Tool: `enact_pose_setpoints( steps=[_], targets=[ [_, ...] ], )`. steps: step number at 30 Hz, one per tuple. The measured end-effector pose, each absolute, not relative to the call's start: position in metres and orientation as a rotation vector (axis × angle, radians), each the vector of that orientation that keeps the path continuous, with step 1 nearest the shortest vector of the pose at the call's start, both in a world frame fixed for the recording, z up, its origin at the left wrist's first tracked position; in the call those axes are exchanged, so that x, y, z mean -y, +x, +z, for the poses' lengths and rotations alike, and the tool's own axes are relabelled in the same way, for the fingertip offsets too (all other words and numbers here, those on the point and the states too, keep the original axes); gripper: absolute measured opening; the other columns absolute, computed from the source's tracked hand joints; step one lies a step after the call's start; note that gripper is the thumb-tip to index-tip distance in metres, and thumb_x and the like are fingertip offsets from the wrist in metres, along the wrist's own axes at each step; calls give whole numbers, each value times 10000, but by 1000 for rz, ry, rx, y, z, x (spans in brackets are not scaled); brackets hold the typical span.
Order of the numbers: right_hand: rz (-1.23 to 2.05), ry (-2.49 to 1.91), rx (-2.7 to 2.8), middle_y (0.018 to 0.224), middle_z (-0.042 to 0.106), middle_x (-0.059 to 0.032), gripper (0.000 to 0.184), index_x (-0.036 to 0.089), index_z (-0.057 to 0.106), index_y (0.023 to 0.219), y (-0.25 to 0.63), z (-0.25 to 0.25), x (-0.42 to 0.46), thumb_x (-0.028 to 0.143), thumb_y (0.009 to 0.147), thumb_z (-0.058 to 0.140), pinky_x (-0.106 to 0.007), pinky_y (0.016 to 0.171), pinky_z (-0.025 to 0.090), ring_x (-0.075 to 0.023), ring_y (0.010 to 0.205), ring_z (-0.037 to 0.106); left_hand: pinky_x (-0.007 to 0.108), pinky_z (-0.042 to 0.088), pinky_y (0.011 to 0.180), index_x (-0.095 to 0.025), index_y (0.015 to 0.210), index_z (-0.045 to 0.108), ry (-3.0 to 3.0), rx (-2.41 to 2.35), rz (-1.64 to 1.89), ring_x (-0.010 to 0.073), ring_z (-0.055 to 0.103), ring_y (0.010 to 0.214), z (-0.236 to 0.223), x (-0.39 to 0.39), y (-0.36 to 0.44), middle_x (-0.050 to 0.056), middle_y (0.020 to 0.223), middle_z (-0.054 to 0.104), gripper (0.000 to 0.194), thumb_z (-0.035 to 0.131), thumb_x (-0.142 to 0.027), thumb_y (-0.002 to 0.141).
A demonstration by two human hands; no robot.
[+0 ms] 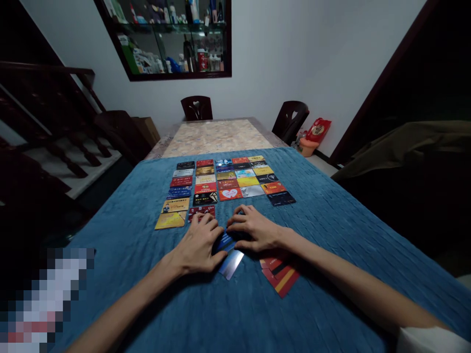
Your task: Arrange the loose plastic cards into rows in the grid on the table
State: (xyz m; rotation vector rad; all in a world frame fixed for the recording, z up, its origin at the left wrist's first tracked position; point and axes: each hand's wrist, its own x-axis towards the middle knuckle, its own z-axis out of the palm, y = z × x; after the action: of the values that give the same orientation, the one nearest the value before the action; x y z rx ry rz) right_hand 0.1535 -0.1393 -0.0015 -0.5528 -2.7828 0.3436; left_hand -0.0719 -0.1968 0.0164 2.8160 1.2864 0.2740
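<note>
My left hand (201,243) rests palm down with its fingers apart, fingertips over a dark red card (200,211) at the near end of a column. Across from it, my right hand (257,229) is bent at the knuckles, fingers spread, with a bit of a blue card showing by its fingertips. Between the two thumbs lie a blue card (225,240) and a shiny silver-blue card (232,264), partly hidden by my hands. Under my right wrist is a loose group of red and orange cards (281,279). Neither hand visibly lifts a card.
Several cards lie in columns on the blue cloth (147,274), including a gold card (170,220) and a dark navy card (281,198). The bare patterned tabletop (217,135) continues beyond. Chairs (290,120) stand around the table. A blurred patch covers the lower left.
</note>
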Motion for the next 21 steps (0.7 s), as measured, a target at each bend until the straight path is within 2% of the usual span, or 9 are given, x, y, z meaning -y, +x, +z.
enact_pose_setpoints(
  steps=[15,21],
  targets=[
    [254,-480,2788,1137,670,-97,379,211,681,1190,156,-6,132,467,913,643,-444,906,376,-259,1074,477,529,380,967,-171,1007,654,2811,-1366,332,293,511,1007,9,203,-68,103,996,648,286,639,-394,827],
    [194,-442,2799,1091,688,-101,387,188,693,1152,158,-3,130,486,910,640,-432,892,379,-256,1043,486,535,379,969,-178,1039,659,2799,-1326,348,296,517,1020,12,203,-70,103,1014,644,314,664,-367,787]
  ],
)
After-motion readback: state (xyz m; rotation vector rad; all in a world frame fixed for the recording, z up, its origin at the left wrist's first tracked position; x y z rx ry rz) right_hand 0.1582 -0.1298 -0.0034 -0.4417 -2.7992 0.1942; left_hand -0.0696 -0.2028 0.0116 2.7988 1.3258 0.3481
